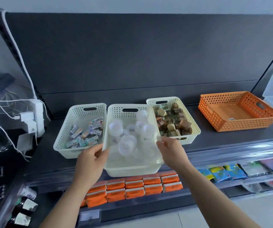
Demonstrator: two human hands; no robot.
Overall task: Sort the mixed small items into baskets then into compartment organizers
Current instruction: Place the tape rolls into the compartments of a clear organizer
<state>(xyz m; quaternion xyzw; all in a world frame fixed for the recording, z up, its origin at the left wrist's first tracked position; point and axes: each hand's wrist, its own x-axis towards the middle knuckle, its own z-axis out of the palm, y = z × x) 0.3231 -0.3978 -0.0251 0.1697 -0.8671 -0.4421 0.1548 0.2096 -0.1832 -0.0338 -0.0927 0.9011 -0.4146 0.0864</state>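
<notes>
Both hands hold the middle basket of tape rolls.

The left hand (89,159) and right hand (171,151) grip the cream basket (132,170) by its side rims, its near end jutting past the shelf (214,142) edge, tape rolls (127,145) inside.

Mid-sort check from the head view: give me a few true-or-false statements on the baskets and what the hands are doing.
1. The left hand and right hand both grip the middle cream basket. True.
2. The middle cream basket contains clear tape rolls. True.
3. The orange basket is full of clear tape rolls. False: it holds no items, only a small label on its floor.
4. The left cream basket is empty. False: it holds small pastel boxes.
5. The right cream basket holds brown and beige items. True.
</notes>
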